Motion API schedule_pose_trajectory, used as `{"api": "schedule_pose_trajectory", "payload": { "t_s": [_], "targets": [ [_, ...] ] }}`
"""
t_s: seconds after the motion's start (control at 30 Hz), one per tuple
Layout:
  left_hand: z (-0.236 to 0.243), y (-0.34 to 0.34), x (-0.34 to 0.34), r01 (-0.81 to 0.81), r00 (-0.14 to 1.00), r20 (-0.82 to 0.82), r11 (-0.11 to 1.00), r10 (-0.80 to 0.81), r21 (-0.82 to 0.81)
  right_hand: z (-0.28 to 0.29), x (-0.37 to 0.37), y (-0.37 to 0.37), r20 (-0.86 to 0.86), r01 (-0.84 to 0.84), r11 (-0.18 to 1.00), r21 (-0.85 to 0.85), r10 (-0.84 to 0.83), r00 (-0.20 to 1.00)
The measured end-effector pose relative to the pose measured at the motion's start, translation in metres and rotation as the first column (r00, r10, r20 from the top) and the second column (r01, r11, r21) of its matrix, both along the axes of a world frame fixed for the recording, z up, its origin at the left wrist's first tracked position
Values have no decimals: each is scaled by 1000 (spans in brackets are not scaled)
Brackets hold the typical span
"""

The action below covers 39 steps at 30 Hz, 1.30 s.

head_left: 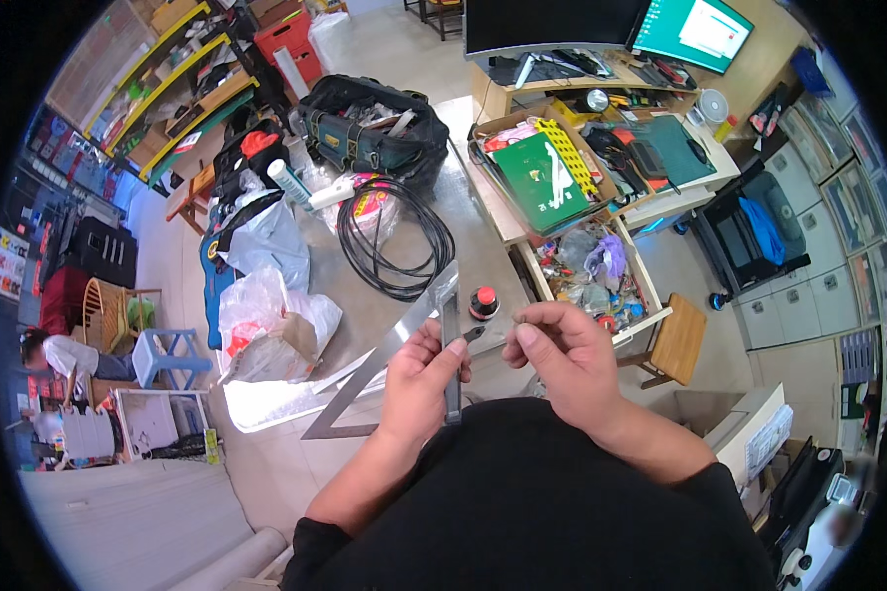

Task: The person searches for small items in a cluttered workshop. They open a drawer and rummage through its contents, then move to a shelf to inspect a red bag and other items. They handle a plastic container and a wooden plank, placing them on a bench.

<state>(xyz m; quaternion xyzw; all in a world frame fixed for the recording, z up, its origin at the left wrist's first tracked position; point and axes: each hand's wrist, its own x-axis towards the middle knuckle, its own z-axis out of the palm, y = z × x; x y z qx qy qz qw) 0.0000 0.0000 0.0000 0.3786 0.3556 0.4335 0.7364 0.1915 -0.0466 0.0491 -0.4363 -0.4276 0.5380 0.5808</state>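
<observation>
My left hand is closed around a metal triangle square, which is tilted, with its thick edge near my body. A small dark tip shows beside my left thumb; I cannot make out what it belongs to. My right hand is raised a little to the right, its thumb and forefinger brought together. Whatever may be between those fingertips is too small to tell. Just beyond both hands, a small dark bottle with a red cap stands on the metal table.
A coil of black cable lies beyond the hands, below a black tool bag. Plastic bags lie at the left. An open drawer full of small parts juts out at the right, near a wooden stool.
</observation>
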Motion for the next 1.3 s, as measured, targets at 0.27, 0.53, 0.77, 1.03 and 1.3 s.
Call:
{"api": "schedule_pose_trajectory", "payload": {
  "t_s": [0.27, 0.53, 0.77, 1.03, 1.3],
  "targets": [
    [9, -3, 2, 26, 1000, 0, 998, -26, -64, -7, -5, 18, 166, 57, 984, 170, -86, 982],
    [6, -13, 4, 71, 996, -52, 995, -74, -69, -11, -12, 28, 566, -26, 870, 493, -297, 769],
    [3, -18, 2, 82, 991, -107, 996, -79, 32, -7, -16, 29, 571, -38, 824, 565, -357, 740],
    [-7, -21, 4, 45, 989, -145, 989, -25, 141, -10, -15, 28, 573, -57, 779, 624, -407, 711],
    [-19, -20, 3, 71, 953, -303, 944, 31, 321, -12, -14, 26, 580, -56, 749, 660, -461, 672]
  ]
}}
